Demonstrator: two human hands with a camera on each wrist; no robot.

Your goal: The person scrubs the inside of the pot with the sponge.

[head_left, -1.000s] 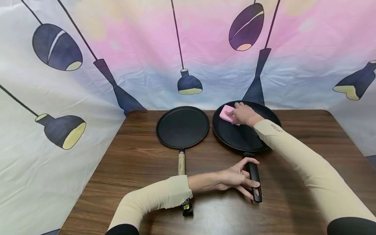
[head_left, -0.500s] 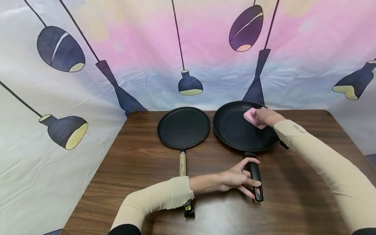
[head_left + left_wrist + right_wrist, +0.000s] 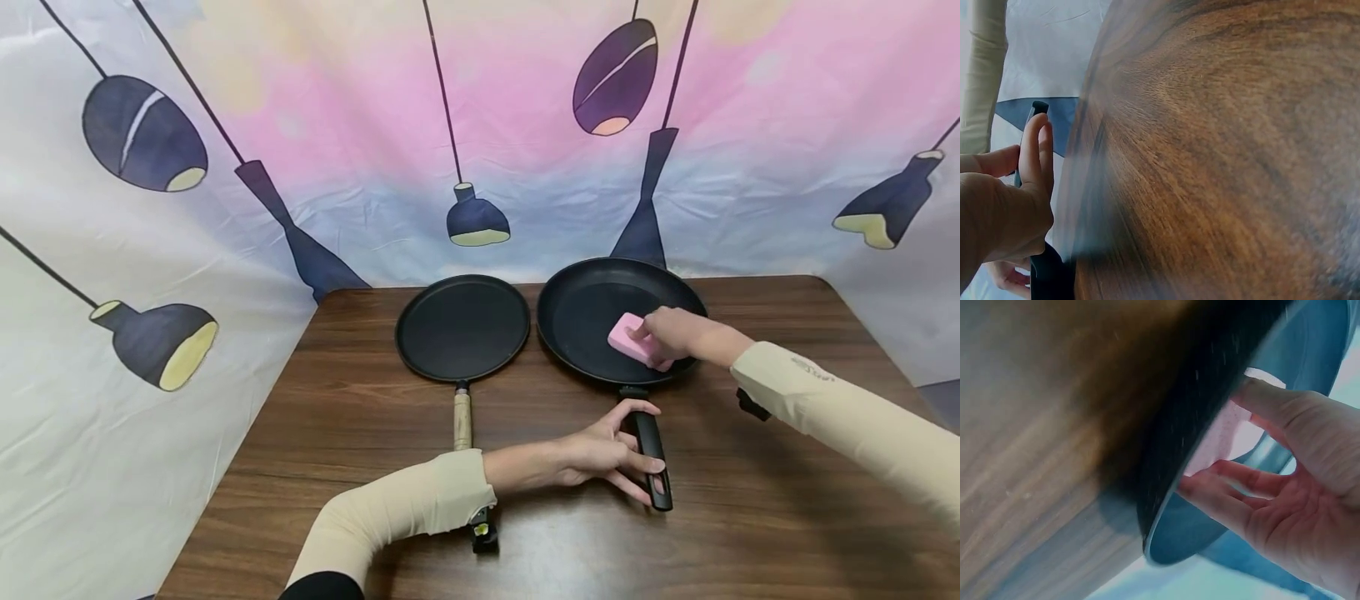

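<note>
A black frying pan sits at the back right of the wooden table, and a pink sponge lies inside it near the front right. My right hand grips the sponge and presses it against the pan's floor. My left hand holds the pan's black handle, thumb on one side and fingers across the other. In the left wrist view, the left hand's fingers lie along the handle. The right wrist view shows my right hand behind the pan's rim, with the sponge partly hidden.
A flat black griddle pan with a wooden handle lies just left of the frying pan. The brown table is backed on three sides by a printed cloth backdrop. A small black device lies under my left forearm.
My right hand swept the sponge from the pan's far left, round the far right, to its front right. The left hand stayed on the handle.
</note>
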